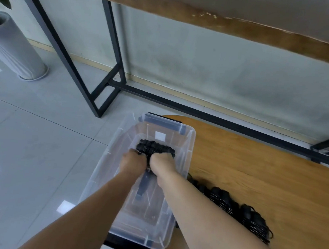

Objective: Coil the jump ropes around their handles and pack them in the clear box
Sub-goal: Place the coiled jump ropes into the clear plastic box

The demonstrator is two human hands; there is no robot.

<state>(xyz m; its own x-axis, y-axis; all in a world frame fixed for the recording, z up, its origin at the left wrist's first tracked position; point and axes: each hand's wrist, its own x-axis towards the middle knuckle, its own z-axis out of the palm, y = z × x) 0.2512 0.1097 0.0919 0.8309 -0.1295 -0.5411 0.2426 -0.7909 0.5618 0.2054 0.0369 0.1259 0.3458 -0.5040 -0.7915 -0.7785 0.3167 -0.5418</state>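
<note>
A clear plastic box (pixel 185 145) stands open at the left end of a low wooden table (pixel 254 169). Both my hands reach down into it. My left hand (pixel 132 162) and my right hand (pixel 162 163) sit side by side and grip a black coiled jump rope bundle (pixel 154 147) at the far end of the box. Their fingers are curled over the bundle and mostly hidden. More black jump ropes (pixel 237 209) lie in a row on the table just right of the box, partly behind my right forearm.
A black metal table frame (pixel 104 81) stands behind, under a wooden top (pixel 225 21) against the wall. A grey cylindrical planter (pixel 13 47) is at the far left on the tiled floor. The box sits on a dark lid or base (pixel 127 248).
</note>
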